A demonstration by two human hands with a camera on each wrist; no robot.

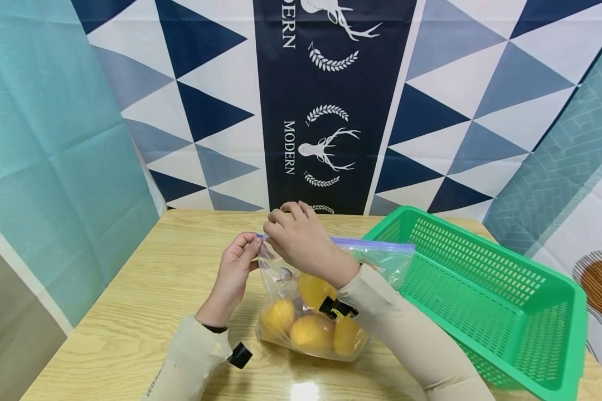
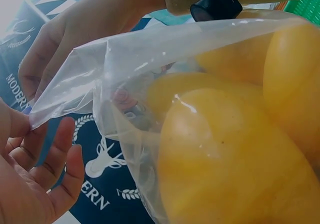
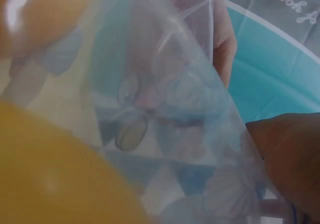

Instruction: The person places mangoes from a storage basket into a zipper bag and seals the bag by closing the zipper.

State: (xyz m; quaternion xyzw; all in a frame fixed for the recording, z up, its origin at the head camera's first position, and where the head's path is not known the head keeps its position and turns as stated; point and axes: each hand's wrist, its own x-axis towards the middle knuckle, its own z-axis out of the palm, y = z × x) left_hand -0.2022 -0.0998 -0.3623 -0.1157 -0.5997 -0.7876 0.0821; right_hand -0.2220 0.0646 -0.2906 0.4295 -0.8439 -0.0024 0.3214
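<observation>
A clear zip bag (image 1: 276, 292) with a purple strip (image 1: 381, 245) along its top stands on the table, holding several smooth yellow-orange fruits (image 1: 312, 333). My left hand (image 1: 233, 273) pinches the bag's upper left corner between thumb and fingertips; the left wrist view shows its other fingers loosely bent below that corner. Right beside it, my right hand (image 1: 301, 239) reaches across the bag top, with bent fingers gripping the strip near the same corner. Its forearm covers part of the bag. In the right wrist view, the thumb (image 3: 290, 159) lies at the bag's edge.
A green perforated plastic basket (image 1: 574, 334) stands to the right of the bag, partly behind its right end. The wooden table (image 1: 145, 295) extends to the left. Behind it hangs a patterned cloth (image 1: 215, 111), with teal cloth (image 1: 55, 139) at the left side.
</observation>
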